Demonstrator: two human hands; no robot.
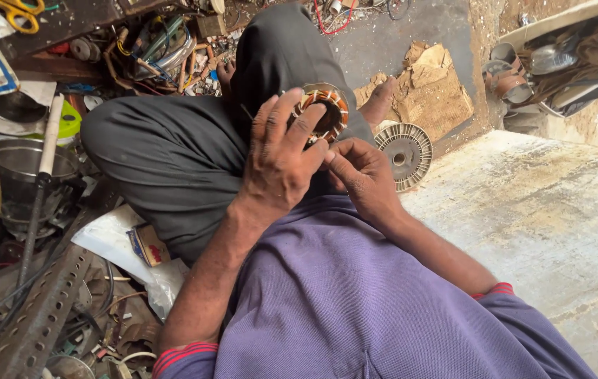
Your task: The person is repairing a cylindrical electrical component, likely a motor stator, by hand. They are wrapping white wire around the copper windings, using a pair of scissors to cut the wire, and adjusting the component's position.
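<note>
Now both hands are on the motor winding, up over the lap.

Left hand [279, 163] wraps the copper-wound ring [327, 112], fingers closed round its rim; right hand [360, 175] pinches at its lower edge, seemingly on fine wire. Best done gently: steady ring, light pull, no kinks.
</note>
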